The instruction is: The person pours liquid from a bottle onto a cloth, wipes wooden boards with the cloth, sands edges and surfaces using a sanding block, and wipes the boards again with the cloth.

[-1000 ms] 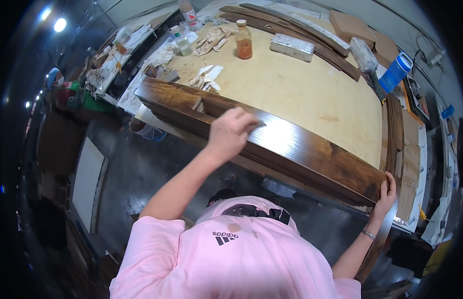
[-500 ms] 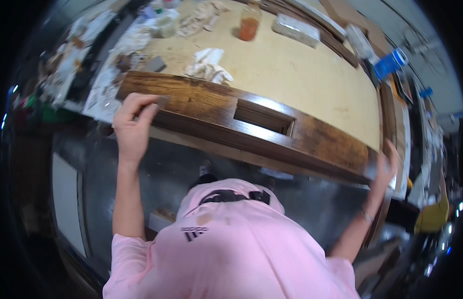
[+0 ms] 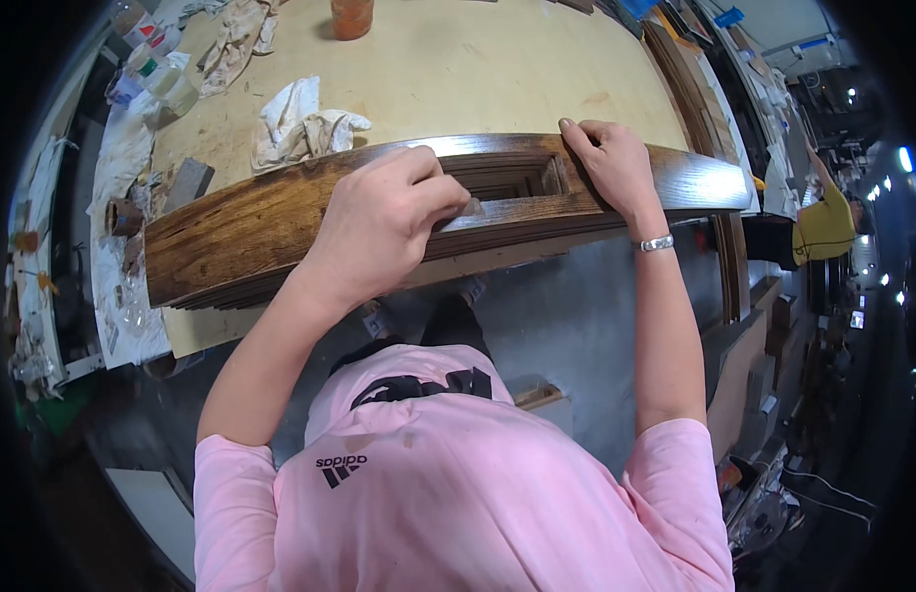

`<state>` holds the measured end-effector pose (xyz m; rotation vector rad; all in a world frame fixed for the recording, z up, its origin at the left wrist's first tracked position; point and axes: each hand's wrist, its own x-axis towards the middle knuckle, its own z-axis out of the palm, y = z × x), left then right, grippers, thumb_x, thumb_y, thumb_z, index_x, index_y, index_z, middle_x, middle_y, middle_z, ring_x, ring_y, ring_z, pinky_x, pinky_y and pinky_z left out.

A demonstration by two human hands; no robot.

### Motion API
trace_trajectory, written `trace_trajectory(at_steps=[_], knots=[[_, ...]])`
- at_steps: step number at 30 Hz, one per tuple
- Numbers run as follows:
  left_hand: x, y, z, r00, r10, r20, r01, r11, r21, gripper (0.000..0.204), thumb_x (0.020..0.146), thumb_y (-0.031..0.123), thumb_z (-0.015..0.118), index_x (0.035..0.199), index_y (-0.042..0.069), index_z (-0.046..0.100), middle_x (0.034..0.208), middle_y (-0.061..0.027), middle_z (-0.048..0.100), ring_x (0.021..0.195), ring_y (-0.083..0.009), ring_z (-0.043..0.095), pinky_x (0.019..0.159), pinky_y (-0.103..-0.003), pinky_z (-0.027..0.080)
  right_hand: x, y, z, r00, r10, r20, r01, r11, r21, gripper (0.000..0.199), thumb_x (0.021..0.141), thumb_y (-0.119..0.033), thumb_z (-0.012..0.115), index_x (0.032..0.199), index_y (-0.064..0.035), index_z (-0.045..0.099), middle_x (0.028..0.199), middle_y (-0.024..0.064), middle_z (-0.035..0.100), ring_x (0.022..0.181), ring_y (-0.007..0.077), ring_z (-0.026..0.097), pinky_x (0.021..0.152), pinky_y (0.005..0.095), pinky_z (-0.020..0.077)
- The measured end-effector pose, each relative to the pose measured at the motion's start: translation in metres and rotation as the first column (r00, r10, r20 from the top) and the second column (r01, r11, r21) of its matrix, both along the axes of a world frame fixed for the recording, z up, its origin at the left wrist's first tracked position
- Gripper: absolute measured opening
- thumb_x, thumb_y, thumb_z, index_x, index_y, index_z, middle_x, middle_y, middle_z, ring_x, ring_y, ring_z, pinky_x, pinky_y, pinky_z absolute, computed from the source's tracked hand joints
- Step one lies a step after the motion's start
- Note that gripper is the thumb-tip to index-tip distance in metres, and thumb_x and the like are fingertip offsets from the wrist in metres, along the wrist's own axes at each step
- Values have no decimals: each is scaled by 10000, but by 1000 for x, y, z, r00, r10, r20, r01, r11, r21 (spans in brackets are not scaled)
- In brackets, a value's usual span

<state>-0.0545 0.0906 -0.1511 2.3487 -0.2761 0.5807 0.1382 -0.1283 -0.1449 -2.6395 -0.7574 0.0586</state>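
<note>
A workshop, with a pale plywood bench (image 3: 458,79) under the work. Along its near edge lies a long dark-stained board (image 3: 231,232) with a rectangular slot (image 3: 507,178) cut through its middle. The left hand (image 3: 379,222) rests on the board just left of the slot, fingers curled and pinched on something small and pale at the slot's near rim; it is too blurred to say what. The right hand (image 3: 616,168) lies spread over the board just right of the slot, fingertips on its far edge, gripping nothing else. A watch (image 3: 657,243) sits on that wrist. Behind the board, on the bench, lie white rags (image 3: 300,123), and farther back stands an orange jar (image 3: 351,18). Bottles (image 3: 157,59) cluster at the bench's left end. Far right, a person in a yellow top (image 3: 825,225) works.
</note>
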Motion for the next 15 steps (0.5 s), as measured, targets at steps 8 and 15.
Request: trace_trajectory(at_steps=[8, 15], knots=[[-52, 56, 24, 950, 114, 290, -92, 992, -87, 246, 748, -100, 665, 951, 24, 729, 851, -85, 633, 747, -226, 606, 675, -330, 499, 1, -6, -6, 999, 33, 30, -34, 999, 29, 477, 980, -400, 573, 779, 33, 593, 663, 216, 531, 581, 307, 484, 604, 411, 412], [-204, 246, -75, 445, 886, -133, -825, 347, -446, 150, 940, 15, 631, 1062, -14, 713, 907, -5, 700, 845, -78, 607, 778, -246, 494, 1, -4, -8, 999, 53, -7, -53, 998, 38, 463, 1005, -325, 569, 771, 70, 512, 640, 171, 416, 614, 221, 362, 606, 385, 367]])
